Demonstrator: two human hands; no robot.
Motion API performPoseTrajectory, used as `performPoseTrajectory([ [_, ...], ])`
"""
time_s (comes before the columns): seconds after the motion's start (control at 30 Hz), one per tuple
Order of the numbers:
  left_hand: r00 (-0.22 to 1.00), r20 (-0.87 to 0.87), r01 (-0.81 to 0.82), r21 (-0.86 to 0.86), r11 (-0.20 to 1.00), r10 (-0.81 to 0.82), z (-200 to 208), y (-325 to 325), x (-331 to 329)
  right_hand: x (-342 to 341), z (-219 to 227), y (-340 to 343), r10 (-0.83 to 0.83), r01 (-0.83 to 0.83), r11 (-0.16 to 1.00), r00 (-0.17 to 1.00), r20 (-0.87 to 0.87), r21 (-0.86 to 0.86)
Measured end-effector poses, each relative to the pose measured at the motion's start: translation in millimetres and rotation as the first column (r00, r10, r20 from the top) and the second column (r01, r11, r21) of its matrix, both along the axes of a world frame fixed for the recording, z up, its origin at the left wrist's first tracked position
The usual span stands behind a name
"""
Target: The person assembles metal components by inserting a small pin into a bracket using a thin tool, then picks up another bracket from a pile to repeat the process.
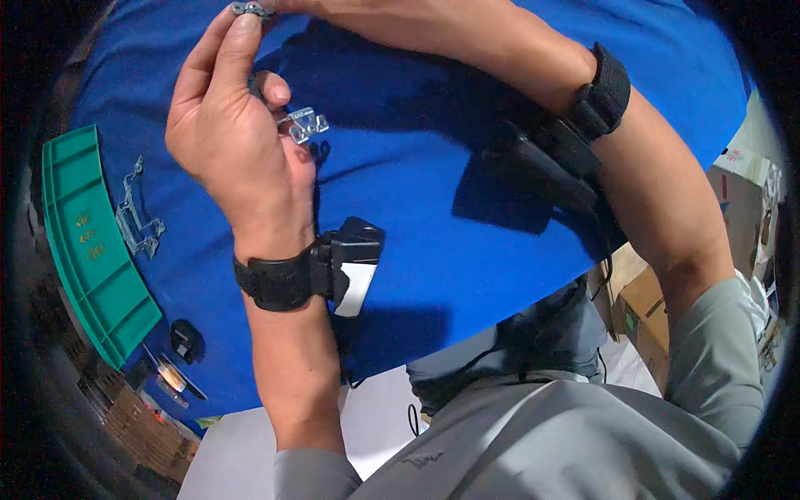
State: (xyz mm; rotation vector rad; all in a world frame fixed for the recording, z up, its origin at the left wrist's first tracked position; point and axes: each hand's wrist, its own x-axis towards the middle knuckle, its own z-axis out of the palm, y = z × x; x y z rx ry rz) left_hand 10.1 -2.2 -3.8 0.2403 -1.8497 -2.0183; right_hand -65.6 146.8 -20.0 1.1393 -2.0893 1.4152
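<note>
Blue cloth covers the desk (433,217), with a green plastic tray (87,242) along its left edge and a bent metal bracket (137,212) lying just beside the tray. Raised above the middle of the desk, the left hand (229,125) pinches a small silvery metal clip (250,10) between thumb and forefinger, lifted close to eye level, probably so it can be lined up. A second folded clip (304,125) sits tucked under the curled lower fingers (likely parked there to keep it handy). The right hand is cut off by the upper frame edge, so I cannot tell its grip. Both clips look stamped, shiny and sharp-cornered.
</note>
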Motion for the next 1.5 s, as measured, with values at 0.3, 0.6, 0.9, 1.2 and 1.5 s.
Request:
performPoseTrajectory([
  [0.3, 1.0, 0.016, -0.005, 0.022, 1.0, 0.004, 4, 14, 0, 0, 15, 10, -0.064, 0.045, 0.995, 0.972, 0.228, 0.088],
  [0.6, 1.0, 0.006, 0.007, -0.032, 0.999, -0.007, 4, 9, -1, -9, 0, 1, -0.042, 0.044, 0.998, 0.998, 0.043, -0.046],
  [0.9, 0.998, -0.005, -0.069, -0.16, 0.985, 0.069, 7, 11, -2, -7, 4, 3, -0.068, 0.068, 0.998, 0.995, -0.079, 0.001],
  [1.2, 0.999, -0.007, -0.049, -0.092, 0.995, 0.049, 5, 0, 1, -6, 1, -11, -0.083, 0.083, 0.997, 0.996, 0.035, 0.006],
  [1.5, 0.999, -0.02, -0.029, -0.047, 0.998, 0.028, 6, 7, 0, -4, 13, 2, -0.06, 0.057, 0.998, 0.991, 0.118, 0.033],
])
